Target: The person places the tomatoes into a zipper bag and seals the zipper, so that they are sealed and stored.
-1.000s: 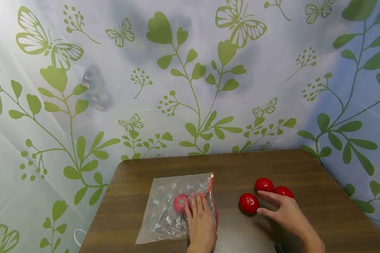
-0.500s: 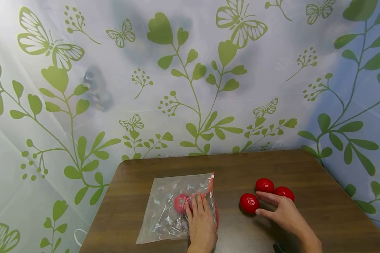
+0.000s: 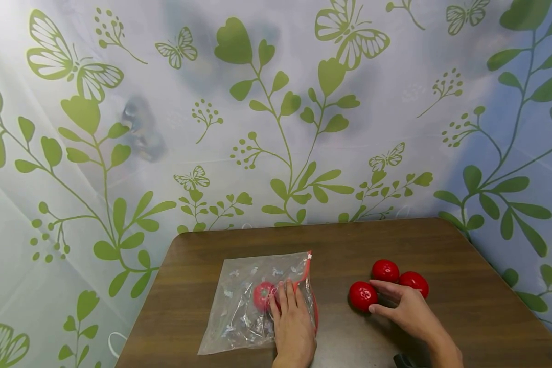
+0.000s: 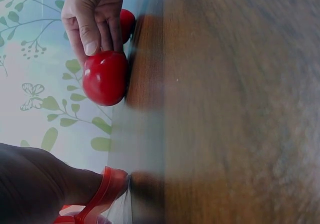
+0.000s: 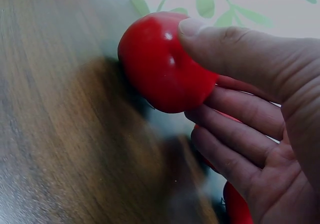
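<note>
A clear zip bag [image 3: 239,322] with a red zip edge lies on the brown table, its zip end facing right. Inside it is a red tomato [image 3: 263,295], seen through the plastic. My left hand [image 3: 292,324] rests on the bag's zip end, fingers straight. My right hand [image 3: 407,309] is at the right side of a glossy red tomato [image 3: 363,296]. In the right wrist view the thumb lies over this tomato's [image 5: 160,64] edge and the extended fingers are behind it. Two more tomatoes, one farther back [image 3: 385,270] and one beside the right hand [image 3: 414,283], sit close by.
The wooden table [image 3: 331,240] has rounded back corners. Behind it hangs a pale curtain [image 3: 276,153] with green leaves and butterflies. A dark object [image 3: 402,361] shows near the right wrist at the lower frame edge.
My right hand has crept slightly left, closer against the nearest tomato. The left hand, bag and tomatoes stay where they were.
</note>
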`<state>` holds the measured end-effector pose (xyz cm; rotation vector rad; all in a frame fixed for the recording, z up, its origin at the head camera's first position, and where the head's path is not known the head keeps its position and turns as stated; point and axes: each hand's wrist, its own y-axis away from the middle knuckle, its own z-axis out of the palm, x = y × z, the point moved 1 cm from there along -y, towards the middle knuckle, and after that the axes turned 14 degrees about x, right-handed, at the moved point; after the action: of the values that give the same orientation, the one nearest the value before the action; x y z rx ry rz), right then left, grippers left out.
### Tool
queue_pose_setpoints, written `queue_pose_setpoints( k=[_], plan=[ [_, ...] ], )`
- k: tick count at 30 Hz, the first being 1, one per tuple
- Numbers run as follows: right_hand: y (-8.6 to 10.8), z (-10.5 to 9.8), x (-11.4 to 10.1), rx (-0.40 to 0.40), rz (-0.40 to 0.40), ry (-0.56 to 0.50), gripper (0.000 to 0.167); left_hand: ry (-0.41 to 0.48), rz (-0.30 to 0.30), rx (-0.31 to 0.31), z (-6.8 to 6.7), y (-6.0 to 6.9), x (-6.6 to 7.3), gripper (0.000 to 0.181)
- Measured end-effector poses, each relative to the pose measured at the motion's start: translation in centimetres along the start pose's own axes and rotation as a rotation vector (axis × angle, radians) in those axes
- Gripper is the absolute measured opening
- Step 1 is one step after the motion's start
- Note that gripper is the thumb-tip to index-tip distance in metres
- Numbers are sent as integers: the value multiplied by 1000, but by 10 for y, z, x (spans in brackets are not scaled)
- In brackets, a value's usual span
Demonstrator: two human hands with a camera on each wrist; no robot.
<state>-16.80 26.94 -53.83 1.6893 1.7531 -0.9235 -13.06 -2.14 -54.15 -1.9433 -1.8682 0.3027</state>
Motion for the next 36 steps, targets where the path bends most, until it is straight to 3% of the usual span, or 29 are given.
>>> queue_pose_setpoints(
  k=[36],
  plan=[
    [-1, 8, 1, 17, 26, 29, 68, -16, 15, 12, 1, 0, -1, 109]
  ],
)
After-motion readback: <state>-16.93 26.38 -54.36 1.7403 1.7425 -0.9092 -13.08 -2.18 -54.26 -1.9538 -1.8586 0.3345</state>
